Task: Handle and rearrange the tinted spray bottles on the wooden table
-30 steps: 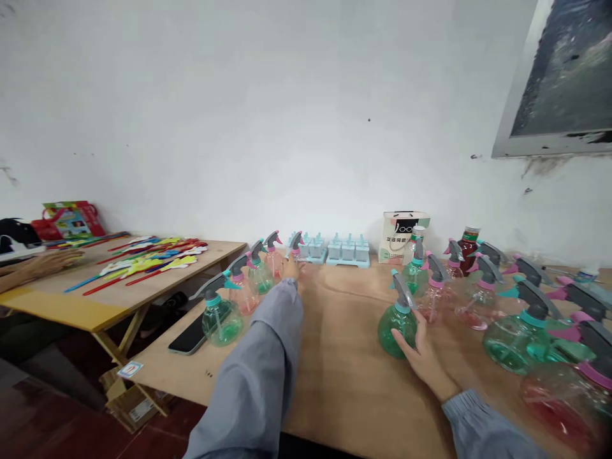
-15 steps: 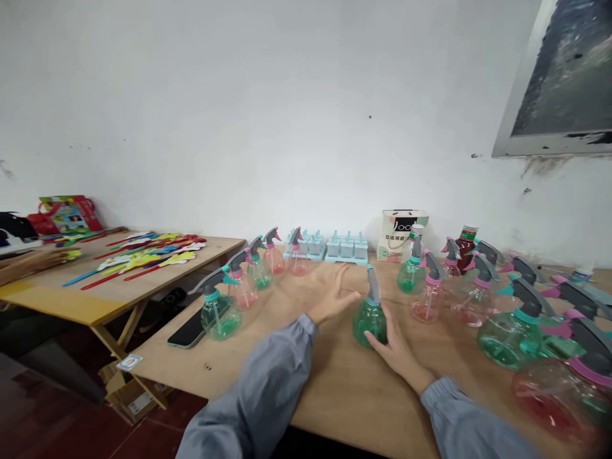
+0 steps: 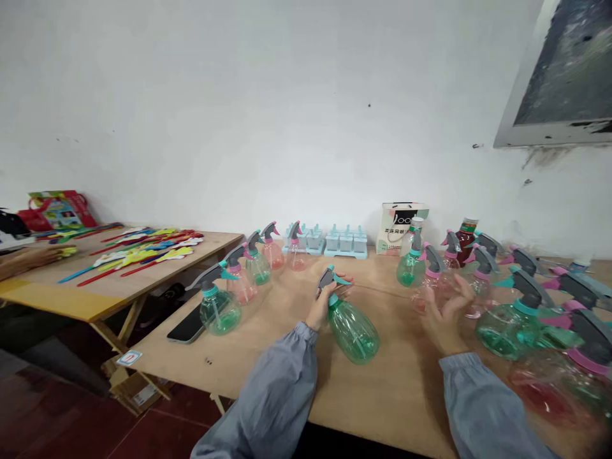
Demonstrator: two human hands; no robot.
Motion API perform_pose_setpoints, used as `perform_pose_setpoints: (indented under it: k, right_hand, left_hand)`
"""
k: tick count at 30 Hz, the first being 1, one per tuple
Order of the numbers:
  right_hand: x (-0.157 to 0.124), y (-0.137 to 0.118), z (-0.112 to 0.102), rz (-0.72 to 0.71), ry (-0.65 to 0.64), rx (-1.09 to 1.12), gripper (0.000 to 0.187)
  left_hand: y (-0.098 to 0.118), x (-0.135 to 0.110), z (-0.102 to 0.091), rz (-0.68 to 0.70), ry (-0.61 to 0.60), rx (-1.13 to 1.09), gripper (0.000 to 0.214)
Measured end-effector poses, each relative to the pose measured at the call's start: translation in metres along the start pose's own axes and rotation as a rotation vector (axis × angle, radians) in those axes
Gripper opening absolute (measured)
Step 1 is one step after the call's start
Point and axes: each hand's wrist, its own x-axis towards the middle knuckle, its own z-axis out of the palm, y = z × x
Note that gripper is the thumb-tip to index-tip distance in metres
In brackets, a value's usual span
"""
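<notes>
My left hand (image 3: 319, 308) is closed around the grey head of a green spray bottle (image 3: 354, 335), which tilts with its base toward the lower right. Over to the right, my right hand (image 3: 447, 319) is open, its fingers spread and slightly blurred. It is nearest a pink spray bottle (image 3: 431, 268) with a grey head, and partly covers it. Another pink spray bottle (image 3: 480, 277) stands just beyond those fingers. At the left of the table, a green spray bottle (image 3: 220, 312) stands upright beside a dark phone (image 3: 187, 324).
Several more pink and green spray bottles line both sides of the table (image 3: 287, 347). Light-blue popsicle moulds (image 3: 346, 243) and a paper bag (image 3: 401, 229) stand by the wall. On the left table (image 3: 102, 298) lie colourful hand-shaped sticks (image 3: 143, 255) and another person's hand (image 3: 36, 260).
My left hand has closed on the green bottle's head, and the bottle has moved left and tilted. My right hand has let go of it and moved right toward the pink bottles.
</notes>
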Motion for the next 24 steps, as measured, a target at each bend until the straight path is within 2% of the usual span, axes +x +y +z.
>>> perform_pose_setpoints:
  k: [2, 6, 8, 11, 14, 16, 20, 24]
  right_hand:
    - [0.005, 0.024, 0.001, -0.026, 0.042, -0.074, 0.071]
    - [-0.004, 0.054, 0.017, 0.043, -0.069, -0.107, 0.08]
    - [-0.011, 0.06, 0.023, 0.099, -0.11, -0.097, 0.09]
    - [-0.016, 0.063, 0.025, 0.158, -0.154, -0.064, 0.091]
    - [-0.016, 0.063, 0.024, 0.168, -0.155, -0.037, 0.087]
    - [-0.015, 0.061, 0.024, 0.157, -0.141, -0.032, 0.086]
    - [-0.018, 0.055, 0.026, 0.14, -0.151, -0.035, 0.081]
    - [-0.021, 0.05, 0.028, 0.139, -0.176, -0.013, 0.08]
  left_hand:
    - [-0.004, -0.003, 0.0, -0.004, -0.013, -0.057, 0.042]
    - [-0.008, -0.003, -0.002, 0.064, 0.04, -0.028, 0.035]
    - [-0.007, -0.003, -0.005, 0.06, 0.0, 0.016, 0.034]
    - [-0.004, -0.003, -0.007, 0.051, -0.09, 0.112, 0.035]
    - [-0.002, -0.005, -0.006, 0.084, -0.053, 0.17, 0.034]
    - [-0.002, -0.005, -0.004, 0.092, -0.057, 0.15, 0.035]
    - [-0.001, -0.005, -0.003, 0.049, -0.152, 0.061, 0.036]
    - [0.002, -0.004, -0.005, 0.066, -0.08, 0.007, 0.035]
